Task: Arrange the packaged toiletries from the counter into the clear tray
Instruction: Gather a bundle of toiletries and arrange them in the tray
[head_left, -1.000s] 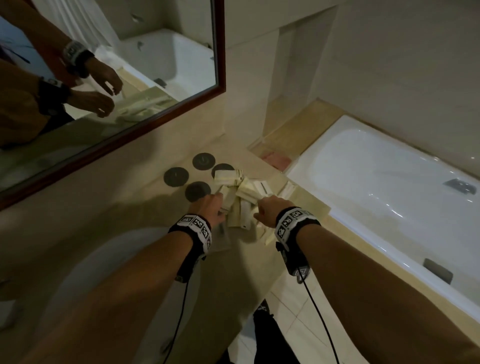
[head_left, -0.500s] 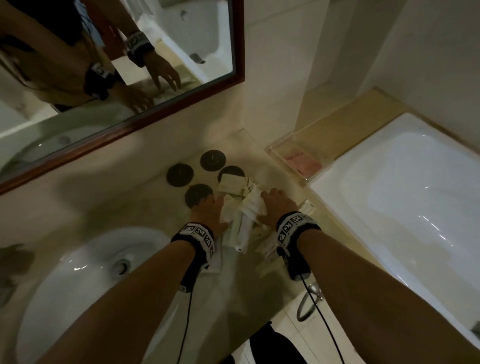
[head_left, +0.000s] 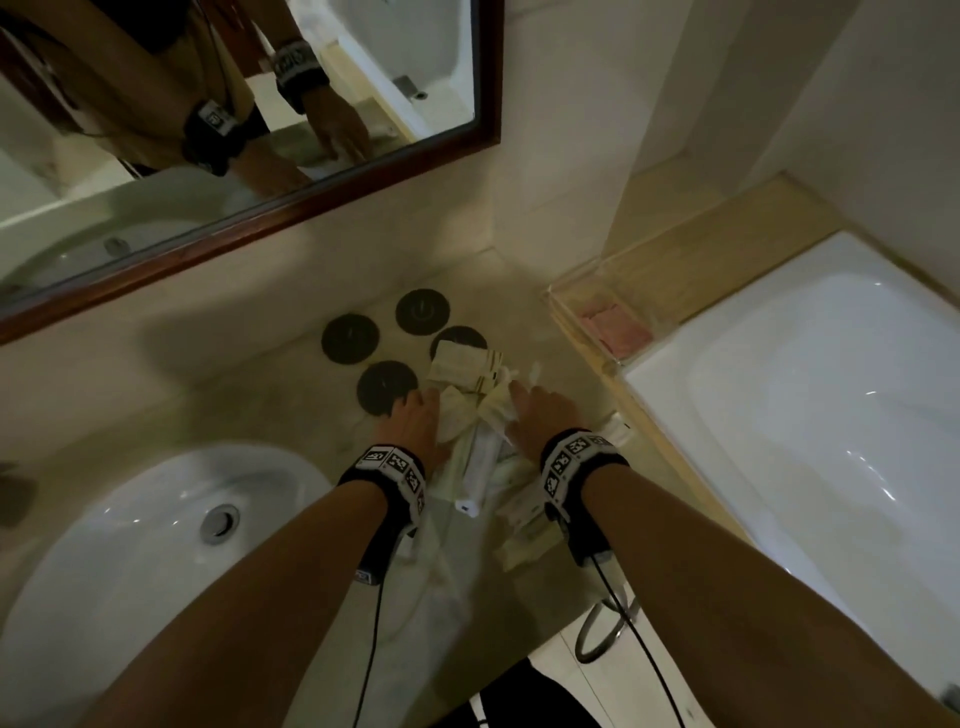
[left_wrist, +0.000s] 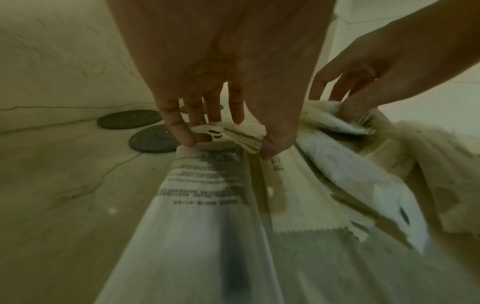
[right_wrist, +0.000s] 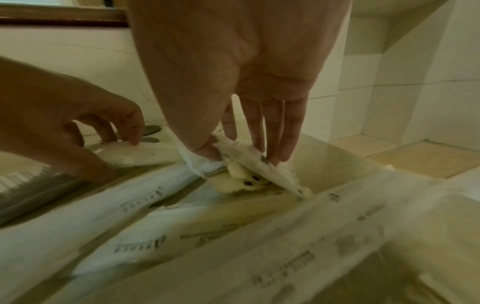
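A heap of white and cream packaged toiletries (head_left: 475, 415) lies on the beige counter, in front of the black coasters. My left hand (head_left: 421, 410) is at its left side. In the left wrist view its thumb and fingers (left_wrist: 182, 135) pinch a small serrated sachet (left_wrist: 233, 133) above a long printed packet (left_wrist: 205, 205). My right hand (head_left: 524, 400) is at the heap's right side and pinches a crumpled white sachet (right_wrist: 249, 162) between thumb and fingers. The clear tray (head_left: 574, 293) stands at the back right and holds only a pink item (head_left: 615, 330).
Several black round coasters (head_left: 349, 339) lie behind the heap. A white sink (head_left: 156, 545) sits at the left and a bathtub (head_left: 810, 415) at the right. A framed mirror (head_left: 260, 228) hangs on the wall. More packets (head_left: 524, 525) lie under my right wrist.
Both hands have closed in on the heap from either side and bunched the packets together. The view has tilted down, bringing the sink and the tray into sight.
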